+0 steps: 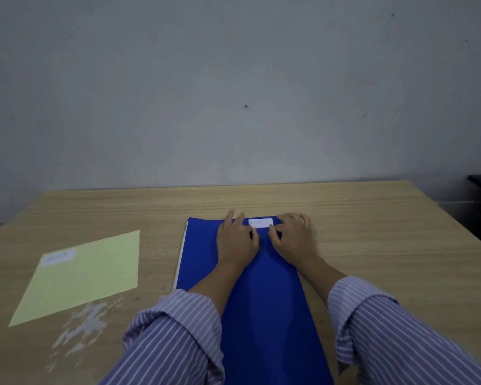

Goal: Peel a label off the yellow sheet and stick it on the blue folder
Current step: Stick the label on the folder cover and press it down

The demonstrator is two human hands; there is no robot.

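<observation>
The yellow sheet (84, 273) lies flat on the surface (372, 232), one label (58, 257) on it. My left hand (235, 240) and right hand (295, 237) press flat, fingers spread, beside a white label (261, 222) on the blue folder (261, 315)

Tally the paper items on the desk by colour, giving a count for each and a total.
White labels: 2, one on the folder between the hands, one on the sheet
Yellow sheet: 1
Blue folder: 1
Total: 4
</observation>
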